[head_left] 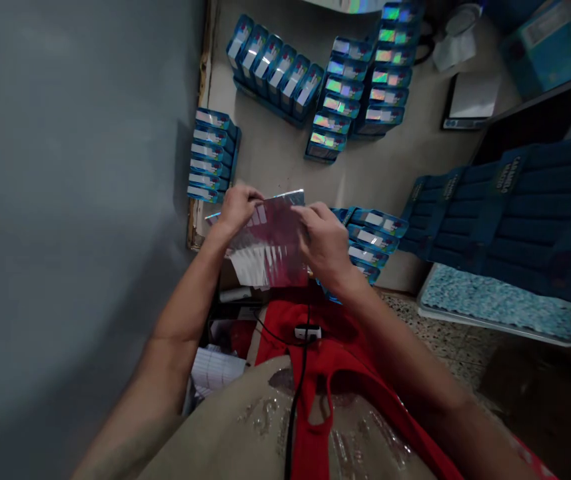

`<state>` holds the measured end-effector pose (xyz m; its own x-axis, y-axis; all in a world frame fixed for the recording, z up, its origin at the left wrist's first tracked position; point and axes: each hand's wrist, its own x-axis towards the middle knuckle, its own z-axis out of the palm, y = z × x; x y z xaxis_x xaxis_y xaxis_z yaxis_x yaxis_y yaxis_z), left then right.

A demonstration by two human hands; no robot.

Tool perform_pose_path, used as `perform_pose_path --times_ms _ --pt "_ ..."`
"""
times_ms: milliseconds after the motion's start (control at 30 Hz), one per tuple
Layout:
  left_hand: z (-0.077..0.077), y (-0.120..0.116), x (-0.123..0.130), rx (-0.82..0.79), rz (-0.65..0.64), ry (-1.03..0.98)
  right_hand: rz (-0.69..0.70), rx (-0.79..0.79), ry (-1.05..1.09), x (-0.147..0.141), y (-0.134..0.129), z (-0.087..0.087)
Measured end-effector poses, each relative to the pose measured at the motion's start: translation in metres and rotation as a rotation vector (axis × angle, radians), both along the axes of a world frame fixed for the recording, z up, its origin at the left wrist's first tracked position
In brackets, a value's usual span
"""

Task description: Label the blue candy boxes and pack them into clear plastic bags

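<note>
A clear, glossy plastic film (285, 233) hangs between the two hands in the middle of the view, over the near edge of the surface (275, 153). It is thin and see-through; a reddish tint shows across it, pale streaks of glare and wrinkles mark its lower part, and the upper edge runs fairly straight. Whether it is a single sheet or a bag, I cannot tell. The left hand (238, 210) pinches it at ten o'clock, thumb and fingers closed on the upper edge; the right hand (326, 237) grips it at three o'clock, fingers curled in near the corner.

Taking the film as centre, the worn, chipped side edge of the surface runs from nine o'clock up past eleven, with a grey wall (75, 167) beyond. Open room lies from twelve to one o'clock, a bare stretch reaching to a row of upright blue packs (278, 70). A shorter row (210, 157) bounds it at ten o'clock. At three o'clock more blue packs (372, 240) stand just beside the right hand, leaving little space there.
</note>
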<state>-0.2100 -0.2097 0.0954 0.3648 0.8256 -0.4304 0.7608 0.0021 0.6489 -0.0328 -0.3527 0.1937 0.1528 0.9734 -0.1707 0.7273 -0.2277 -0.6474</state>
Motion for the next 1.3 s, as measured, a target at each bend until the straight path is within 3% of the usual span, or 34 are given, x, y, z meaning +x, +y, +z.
perform_pose_path --times_ms 167,333,500,567,667,733,767,833,933,1000,1133,1300 --pt "0.031 -0.002 0.001 -0.076 -0.019 -0.089 0.117 -0.011 -0.176 -0.032 0.030 -0.038" --pt "0.033 0.002 -0.001 -0.087 -0.058 -0.069 0.196 -0.004 -0.272 -0.046 0.024 -0.056" --pt "0.017 0.021 -0.003 -0.135 -0.087 -0.018 0.202 -0.038 -0.238 -0.045 0.003 -0.036" --pt "0.012 0.027 0.001 -0.113 -0.111 -0.009 0.111 -0.074 -0.150 -0.037 -0.009 -0.019" --pt "0.013 0.021 0.010 0.074 -0.050 -0.049 -0.122 -0.127 0.151 -0.020 -0.029 0.011" --pt "0.020 0.002 0.015 0.161 0.083 -0.136 -0.313 -0.180 0.426 -0.009 -0.043 0.029" --pt "0.026 -0.013 0.016 0.131 0.157 -0.204 -0.402 -0.212 0.553 -0.004 -0.050 0.036" --pt "0.040 -0.047 0.016 -0.121 0.272 -0.392 -0.543 -0.269 0.741 0.003 -0.063 0.048" --pt "0.062 -0.102 0.017 -0.690 0.319 -0.681 -0.649 -0.318 0.881 0.011 -0.079 0.056" --pt "0.072 -0.131 0.021 -0.885 0.354 -0.718 -0.691 -0.343 0.933 0.014 -0.088 0.057" --pt "0.085 -0.166 0.034 -0.874 0.444 -0.559 -0.787 -0.410 0.907 0.018 -0.116 0.056" --pt "0.101 -0.203 0.045 -0.778 0.430 -0.402 -0.901 -0.479 0.756 0.022 -0.163 0.051"
